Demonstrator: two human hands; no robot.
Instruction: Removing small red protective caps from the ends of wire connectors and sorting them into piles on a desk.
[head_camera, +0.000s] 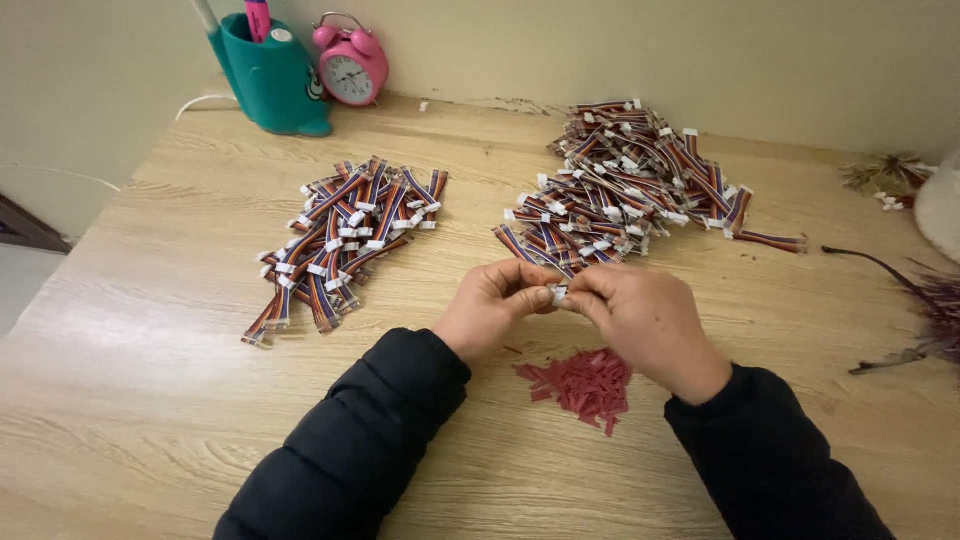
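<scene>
My left hand (493, 308) and my right hand (640, 312) meet at the middle of the wooden table (150, 340), fingertips pinched together on one small cable with a white connector (558, 293). Most of that cable is hidden inside the fingers. A small heap of red wire bits (583, 383) lies just below my right hand. A large pile of striped ribbon cables (625, 185) sits right behind my hands. A smaller, flatter pile of the same cables (345, 240) lies to the left.
A teal pen holder (270, 75) and a pink alarm clock (349, 65) stand at the back left against the wall. Dried purple stems (925, 305) and a frayed bundle (885, 178) lie at the right edge.
</scene>
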